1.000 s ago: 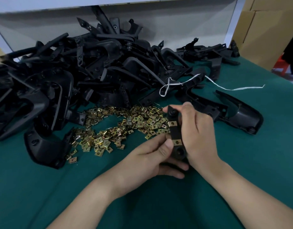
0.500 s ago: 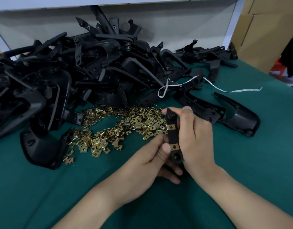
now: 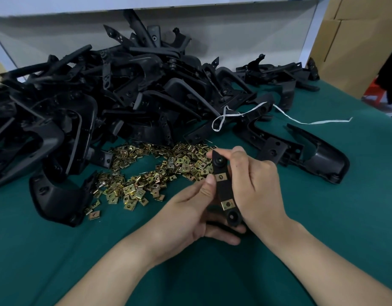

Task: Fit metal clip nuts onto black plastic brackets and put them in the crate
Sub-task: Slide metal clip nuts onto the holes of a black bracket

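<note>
Bracket [image 3: 223, 191], a narrow black strip, stands nearly upright between both hands, just toward four o'clock of the frame's centre; its flat face is turned to the camera, probably so that the upper clip nut [image 3: 221, 177] and the lower clip nut [image 3: 227, 204] on it can be checked for seating; the right hand [image 3: 254, 184] curls its fingers round the strip's three o'clock edge and pinches its top end; the left hand [image 3: 190, 213] cradles the bottom end on loosely bent fingers, its thumb [image 3: 209, 184] pressing the nine o'clock edge beside the upper clip nut; loose clip nuts [image 3: 159, 171] lie at ten o'clock of the hands, within easy reach; no crate is in view.
</note>
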Available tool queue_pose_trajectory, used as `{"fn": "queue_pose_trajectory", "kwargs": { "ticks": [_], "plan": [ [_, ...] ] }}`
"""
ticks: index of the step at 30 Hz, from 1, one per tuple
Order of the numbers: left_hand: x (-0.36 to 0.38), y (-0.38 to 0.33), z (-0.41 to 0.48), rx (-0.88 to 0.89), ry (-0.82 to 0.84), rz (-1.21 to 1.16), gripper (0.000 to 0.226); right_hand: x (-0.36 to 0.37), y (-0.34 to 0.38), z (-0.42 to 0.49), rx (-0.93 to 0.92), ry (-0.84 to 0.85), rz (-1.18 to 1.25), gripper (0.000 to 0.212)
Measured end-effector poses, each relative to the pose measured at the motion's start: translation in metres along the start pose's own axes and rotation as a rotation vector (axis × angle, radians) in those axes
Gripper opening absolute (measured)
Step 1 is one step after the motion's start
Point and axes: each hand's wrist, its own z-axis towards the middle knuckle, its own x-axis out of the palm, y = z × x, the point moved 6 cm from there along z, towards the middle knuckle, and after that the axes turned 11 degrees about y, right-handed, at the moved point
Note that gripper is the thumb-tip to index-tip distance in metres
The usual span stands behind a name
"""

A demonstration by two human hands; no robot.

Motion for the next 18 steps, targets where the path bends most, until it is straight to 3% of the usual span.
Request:
{"fn": "queue_pose_trajectory", "kwargs": {
  "ticks": [6,12,18],
  "plan": [
    [0.000,-0.001,0.000,0.002,0.022,-0.005,0.062,-0.001,0.003,0.000,-0.008,-0.003,0.079,0.049],
    [-0.004,-0.006,-0.002,0.063,-0.049,0.062,0.080,0.005,-0.001,0.008,0.171,0.115,0.460,0.049],
    [-0.011,-0.047,-0.029,0.554,-0.482,0.853,0.030,0.008,0.007,0.013,0.325,0.285,0.829,0.053]
  ]
}}
